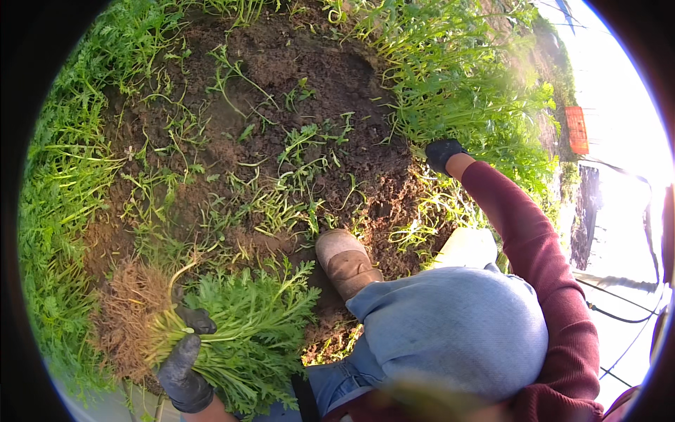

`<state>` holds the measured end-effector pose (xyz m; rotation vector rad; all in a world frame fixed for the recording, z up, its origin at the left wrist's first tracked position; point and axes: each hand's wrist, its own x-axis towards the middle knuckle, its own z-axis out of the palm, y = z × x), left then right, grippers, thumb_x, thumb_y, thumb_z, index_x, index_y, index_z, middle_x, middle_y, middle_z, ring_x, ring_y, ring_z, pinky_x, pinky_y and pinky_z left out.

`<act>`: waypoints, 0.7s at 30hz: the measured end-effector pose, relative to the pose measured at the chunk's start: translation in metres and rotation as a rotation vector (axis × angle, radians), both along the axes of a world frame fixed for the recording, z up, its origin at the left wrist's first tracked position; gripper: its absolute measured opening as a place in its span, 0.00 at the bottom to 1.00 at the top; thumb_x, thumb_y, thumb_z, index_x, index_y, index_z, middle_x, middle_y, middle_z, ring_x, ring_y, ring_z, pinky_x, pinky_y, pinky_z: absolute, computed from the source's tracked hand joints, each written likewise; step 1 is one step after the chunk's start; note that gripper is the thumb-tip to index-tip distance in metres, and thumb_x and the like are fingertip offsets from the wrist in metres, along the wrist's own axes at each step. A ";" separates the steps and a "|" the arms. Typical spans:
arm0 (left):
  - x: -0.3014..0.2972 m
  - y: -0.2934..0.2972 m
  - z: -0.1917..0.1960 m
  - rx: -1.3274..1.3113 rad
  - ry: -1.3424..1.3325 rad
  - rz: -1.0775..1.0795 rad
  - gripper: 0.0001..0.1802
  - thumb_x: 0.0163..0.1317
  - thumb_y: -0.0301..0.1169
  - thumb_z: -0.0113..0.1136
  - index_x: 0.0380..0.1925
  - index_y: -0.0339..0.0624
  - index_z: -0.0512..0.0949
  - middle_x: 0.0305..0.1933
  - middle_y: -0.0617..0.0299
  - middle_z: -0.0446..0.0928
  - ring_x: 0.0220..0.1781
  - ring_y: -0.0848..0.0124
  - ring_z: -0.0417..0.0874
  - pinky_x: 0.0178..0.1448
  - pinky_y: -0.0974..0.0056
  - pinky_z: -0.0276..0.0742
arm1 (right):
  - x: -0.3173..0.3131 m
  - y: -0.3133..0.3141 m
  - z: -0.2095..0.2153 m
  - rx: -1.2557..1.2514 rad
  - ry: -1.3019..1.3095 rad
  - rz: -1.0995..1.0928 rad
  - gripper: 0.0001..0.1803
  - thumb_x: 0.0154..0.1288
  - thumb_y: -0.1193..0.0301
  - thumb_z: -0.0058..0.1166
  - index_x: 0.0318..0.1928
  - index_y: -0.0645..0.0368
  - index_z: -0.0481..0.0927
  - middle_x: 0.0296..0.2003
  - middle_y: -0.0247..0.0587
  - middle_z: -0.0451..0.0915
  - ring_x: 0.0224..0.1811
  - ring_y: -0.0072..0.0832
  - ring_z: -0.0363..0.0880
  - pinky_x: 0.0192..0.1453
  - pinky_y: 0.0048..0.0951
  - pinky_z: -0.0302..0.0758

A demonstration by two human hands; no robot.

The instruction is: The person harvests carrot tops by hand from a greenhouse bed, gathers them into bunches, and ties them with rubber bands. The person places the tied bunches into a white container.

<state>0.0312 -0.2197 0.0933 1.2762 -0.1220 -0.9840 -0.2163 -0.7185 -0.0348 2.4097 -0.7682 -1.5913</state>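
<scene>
My left hand (186, 373), in a dark glove, is closed around the stems of a bunch of uprooted leafy greens (246, 330). Their tangled brown roots (126, 316) point left, and the lobed leaves spread right toward my leg. At the far right my right arm reaches out in a maroon sleeve. My right hand (443, 155), also gloved, is at the base of the standing greens (471, 105), its fingers closed low among the stems. Leaves partly hide its fingertips.
Dark soil (281, 70) with scattered cut stems and leaves lies between the rows. More greens (63, 190) grow along the left. My brown boot (348, 264) stands on the soil below my bent, jeans-covered knee (457, 330). An orange mesh piece (576, 130) hangs at the right.
</scene>
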 end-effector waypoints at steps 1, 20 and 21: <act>0.001 -0.002 0.002 0.005 -0.005 0.004 0.35 0.50 0.35 0.63 0.56 0.31 0.61 0.35 0.60 0.71 0.36 0.69 0.70 0.46 0.62 0.67 | -0.003 -0.001 0.002 0.050 0.000 -0.016 0.15 0.57 0.64 0.48 0.40 0.59 0.81 0.39 0.49 0.81 0.43 0.46 0.79 0.48 0.41 0.75; -0.006 0.000 -0.039 0.089 0.423 0.083 0.17 0.51 0.31 0.56 0.37 0.27 0.77 0.36 0.49 0.80 0.37 0.59 0.81 0.47 0.56 0.77 | 0.163 0.205 0.127 1.400 -0.689 -1.149 0.17 0.63 0.58 0.54 0.38 0.62 0.80 0.20 0.32 0.73 0.18 0.19 0.70 0.23 0.23 0.70; -0.006 0.001 -0.039 0.060 0.462 0.121 0.17 0.52 0.31 0.55 0.38 0.27 0.77 0.36 0.48 0.80 0.38 0.58 0.82 0.48 0.57 0.78 | 0.175 0.226 0.127 1.504 -0.670 -1.102 0.18 0.64 0.58 0.53 0.38 0.62 0.80 0.20 0.33 0.74 0.19 0.19 0.71 0.24 0.23 0.70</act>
